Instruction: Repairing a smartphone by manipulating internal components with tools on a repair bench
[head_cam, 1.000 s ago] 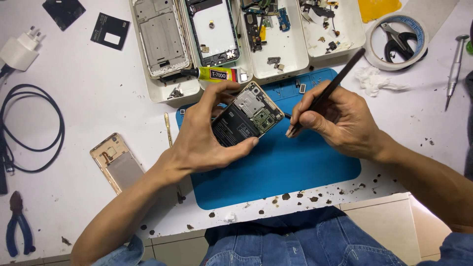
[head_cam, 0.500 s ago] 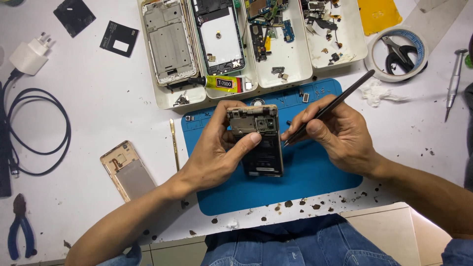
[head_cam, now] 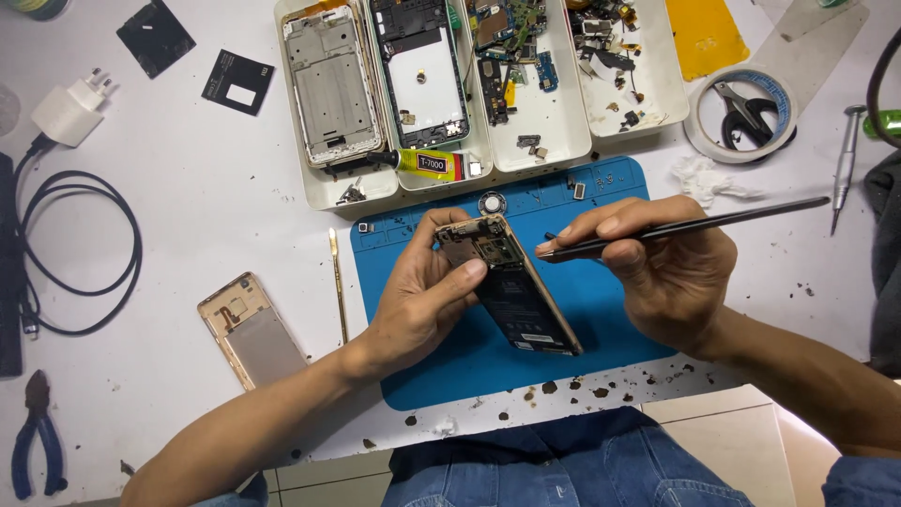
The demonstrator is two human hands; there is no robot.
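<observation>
Mat: blue work mat (head_cam: 601, 310), table's near edge.
Phone: opened phone (head_cam: 511, 286), over mat's middle, long axis slanting toward near-right.
Left hand (head_cam: 422, 300): grasps phone's left side.
Right hand (head_cam: 666, 272): pinches black spudger (head_cam: 685, 225), tip just right of phone's top.

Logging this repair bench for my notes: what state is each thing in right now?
Phone: back off, insides bared, tilted in the left hand.
Black tool: pinched in the right hand, tip near phone's top.
Gold back cover: detached, flat on the table.
Glue tube: capped, lying down.
White charger: unplugged.
</observation>
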